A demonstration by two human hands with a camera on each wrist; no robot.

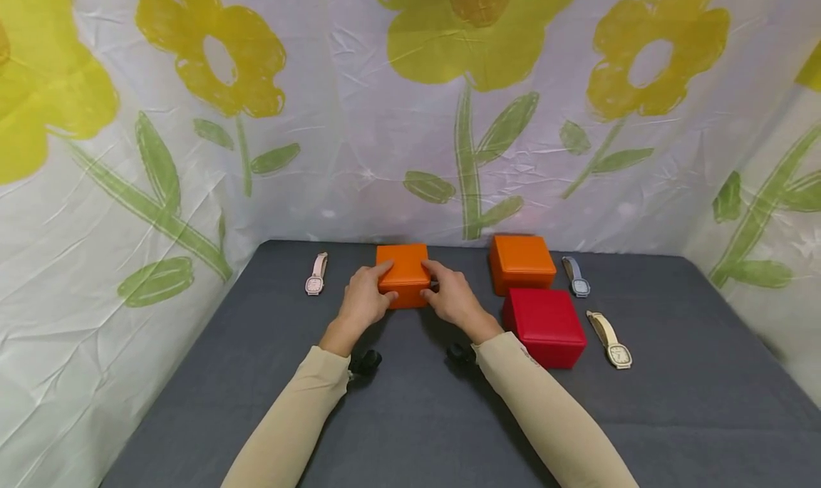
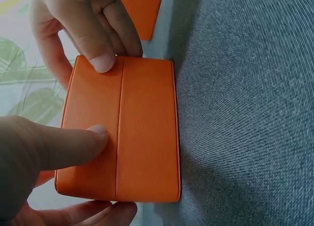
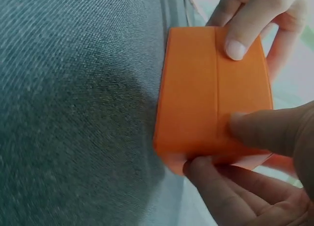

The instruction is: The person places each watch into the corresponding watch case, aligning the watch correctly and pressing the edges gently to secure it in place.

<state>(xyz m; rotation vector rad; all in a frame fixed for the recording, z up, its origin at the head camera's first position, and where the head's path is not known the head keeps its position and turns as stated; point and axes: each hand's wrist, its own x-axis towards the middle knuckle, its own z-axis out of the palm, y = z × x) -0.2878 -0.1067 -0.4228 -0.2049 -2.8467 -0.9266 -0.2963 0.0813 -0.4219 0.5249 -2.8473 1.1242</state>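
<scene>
A closed orange box [image 1: 404, 288] stands on the dark grey table near its back edge. My left hand [image 1: 364, 297] grips its left side and my right hand [image 1: 454, 299] its right side. Both thumbs press on the front face, on the lid part of the box, as the left wrist view shows with the seam [image 2: 119, 138] beside the left thumb [image 2: 73, 142]. In the right wrist view the right thumb [image 3: 270, 128] lies on the same face, with the other fingers [image 3: 221, 191] along the side. No gap shows at the seam.
To the right stand another orange box [image 1: 522, 263] and, closer, a red box [image 1: 545, 328]. A blue-grey watch [image 1: 578, 280] and a cream watch [image 1: 611, 342] lie beyond them; a pink watch [image 1: 316, 276] lies at back left. A flowered curtain [image 1: 346, 153] hangs behind the table.
</scene>
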